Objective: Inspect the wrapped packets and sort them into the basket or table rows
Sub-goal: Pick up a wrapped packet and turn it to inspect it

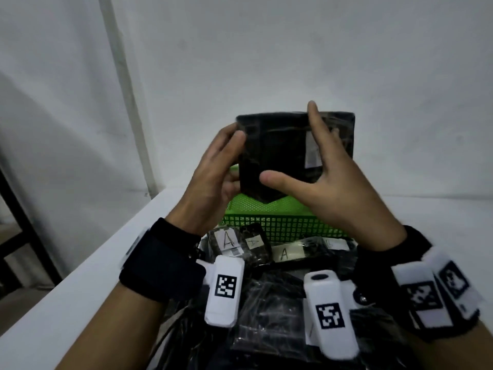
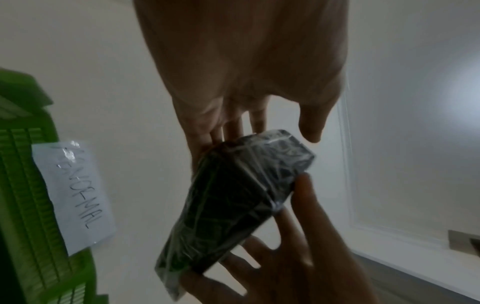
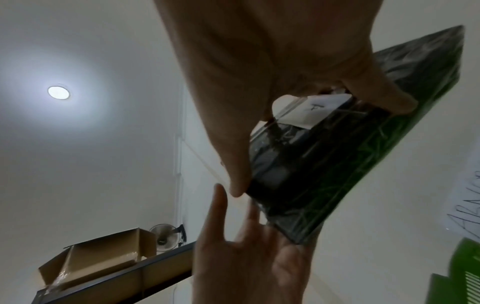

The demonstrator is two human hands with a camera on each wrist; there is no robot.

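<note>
I hold one black packet [image 1: 277, 156] in clear wrap upright above the green basket [image 1: 280, 225]. My left hand [image 1: 229, 145] pinches its left edge, thumb in front and fingers behind. My right hand [image 1: 317, 166] lies spread over the front, thumb low and index finger reaching the top edge. The left wrist view shows the packet [image 2: 233, 205] end-on between both hands. In the right wrist view a white label sits on the packet [image 3: 324, 164] between my thumb and fingers. A paper tag reading ABNORMAL [image 2: 75, 195] hangs on the basket [image 2: 20, 205].
Wrapped black packets with "A" labels [image 1: 232, 241] lie in front of the basket, with a loose pile [image 1: 266, 303] closer to me. The white table [image 1: 80, 289] ends at the left, near a wall. A cardboard box [image 3: 98, 261] sits on a shelf.
</note>
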